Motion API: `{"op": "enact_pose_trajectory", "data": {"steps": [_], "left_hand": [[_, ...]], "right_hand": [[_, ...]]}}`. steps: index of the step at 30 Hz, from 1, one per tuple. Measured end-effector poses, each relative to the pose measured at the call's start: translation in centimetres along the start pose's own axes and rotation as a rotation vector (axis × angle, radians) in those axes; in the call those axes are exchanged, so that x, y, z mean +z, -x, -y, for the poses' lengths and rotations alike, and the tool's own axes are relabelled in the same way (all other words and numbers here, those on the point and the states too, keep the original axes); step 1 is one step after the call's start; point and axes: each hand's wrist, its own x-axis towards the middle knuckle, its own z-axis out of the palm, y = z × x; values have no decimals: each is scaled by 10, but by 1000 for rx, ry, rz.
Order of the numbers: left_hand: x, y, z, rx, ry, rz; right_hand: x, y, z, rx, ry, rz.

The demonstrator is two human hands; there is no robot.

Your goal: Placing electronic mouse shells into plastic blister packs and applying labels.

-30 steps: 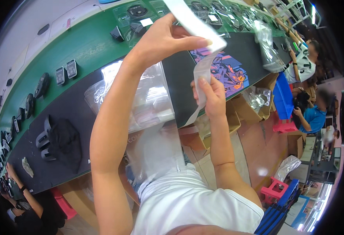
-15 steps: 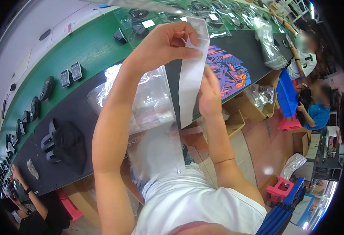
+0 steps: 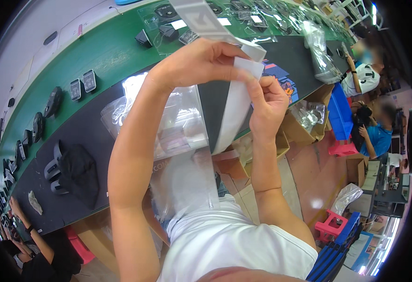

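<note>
A long white paper strip [image 3: 234,108], which looks like a label strip, hangs in front of me over the table edge. Its upper part, grey with pale printed shapes, loops up and away over the bench. My left hand [image 3: 206,61] pinches it near the fold, thumb in front and fingers curled behind. At the same spot my right hand [image 3: 268,109] closes thumb and fingertips at the strip's right edge, touching my left thumb. Beneath my left forearm lie clear plastic bags [image 3: 182,122], and another clear bag [image 3: 184,183] hangs over the edge above my lap.
A colourful printed mat [image 3: 281,77] lies right of the strip. Black devices [image 3: 53,102] line the green bench, with packed ones farther off. A black cloth bag [image 3: 79,174] sits left. Cardboard boxes [image 3: 304,120] and a blue bin [image 3: 340,113] stand right. Co-workers are at both sides.
My right hand has come up from lower on the strip to meet my left hand. The strip's upper part now swings out to the upper left, and a folded end shows between my hands.
</note>
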Motion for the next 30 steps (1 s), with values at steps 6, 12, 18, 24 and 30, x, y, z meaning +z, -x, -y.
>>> {"op": "enact_pose_trajectory", "data": {"steps": [6,12,18,24,30], "left_hand": [[2,-3,0,-8,-163,-55],[-2,-7,-3,-96,-348,65],[-4,-4,1,-153,-266,134],[-8,-14,16,-50,-421,160],[-8,-24,10,20,-190,42]], "right_hand": [[1,-21,8,-366,262,-135],[-9,-21,10,-133,257,20],[-15,-10,9,-380,536,-40],[-23,26,29,-372,-70,-181],[-8,83,39,254,-10,289]]}}
